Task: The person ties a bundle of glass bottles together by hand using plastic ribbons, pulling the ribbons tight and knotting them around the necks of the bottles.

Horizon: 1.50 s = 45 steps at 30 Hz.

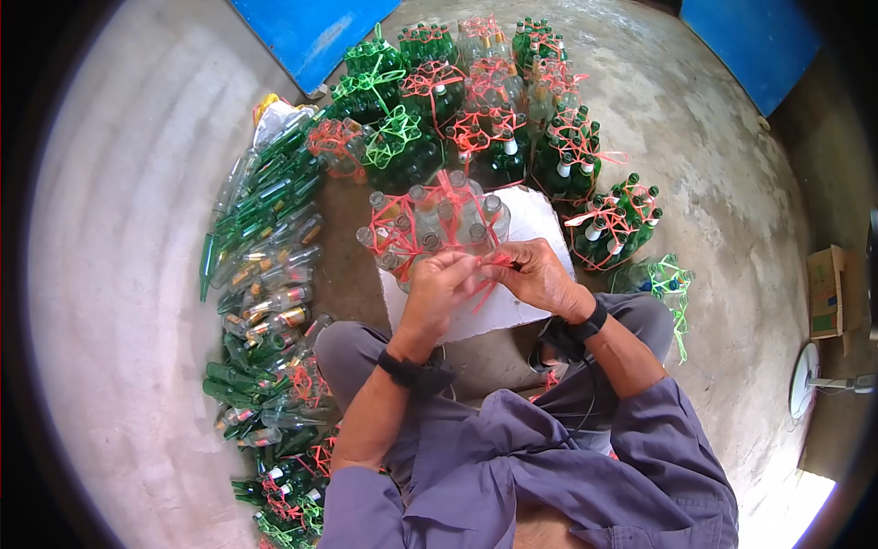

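A bundle of clear glass bottles (425, 215) stands upright on a white board (540, 220), with red plastic twine (402, 220) looped round the necks. At the near side of the bundle, my left hand (441, 285) pinches the red twine between thumb and fingers. My right hand (540, 274) is closed on the same twine just to the right, its fingertips almost touching those of my left. Loose twine ends hang below the fingers over the board. Both wrists wear black bands.
Tied bundles of green bottles (572, 156) and clear ones stand beyond the board. Loose bottles (265, 210) lie piled along the left wall. A green-tied bundle (663, 279) sits at the right. Further right are a cardboard box (826, 293) and a round white object (804, 381).
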Motion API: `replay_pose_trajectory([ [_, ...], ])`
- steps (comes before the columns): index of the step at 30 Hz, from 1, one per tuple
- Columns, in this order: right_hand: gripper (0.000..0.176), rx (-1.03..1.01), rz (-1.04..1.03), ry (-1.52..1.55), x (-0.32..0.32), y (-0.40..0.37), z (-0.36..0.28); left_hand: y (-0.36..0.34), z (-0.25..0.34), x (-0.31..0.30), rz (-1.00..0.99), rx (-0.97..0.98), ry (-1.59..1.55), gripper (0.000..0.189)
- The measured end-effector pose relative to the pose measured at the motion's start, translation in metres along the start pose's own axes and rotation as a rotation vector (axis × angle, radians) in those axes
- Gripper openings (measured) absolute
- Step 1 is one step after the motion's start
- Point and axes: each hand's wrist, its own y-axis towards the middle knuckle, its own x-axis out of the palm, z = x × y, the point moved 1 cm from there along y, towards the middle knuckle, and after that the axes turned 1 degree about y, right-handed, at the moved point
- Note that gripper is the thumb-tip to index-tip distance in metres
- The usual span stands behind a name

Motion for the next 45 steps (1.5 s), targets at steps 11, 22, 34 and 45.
replay_pose_trajectory([
  [11, 0.011, -0.225, 0.020, -0.113, 0.001, 0.003, 0.003, 0.000, -0.002, 0.012, 0.001, 0.020, -0.147, 0.016],
  [22, 0.012, 0.052, 0.120, 0.166, 0.013, 0.011, 0.021, -0.002, 0.003, 0.014, -0.074, 0.006, -0.075, 0.018],
  [34, 0.020, 0.195, 0.108, 0.172, 0.024, 0.012, 0.030, -0.003, -0.003, 0.002, -0.021, 0.040, 0.224, 0.013],
  [45, 0.018, 0.273, -0.144, 0.300, 0.005, 0.015, 0.018, -0.006, -0.001, -0.003, 0.020, 0.042, 0.081, 0.011],
])
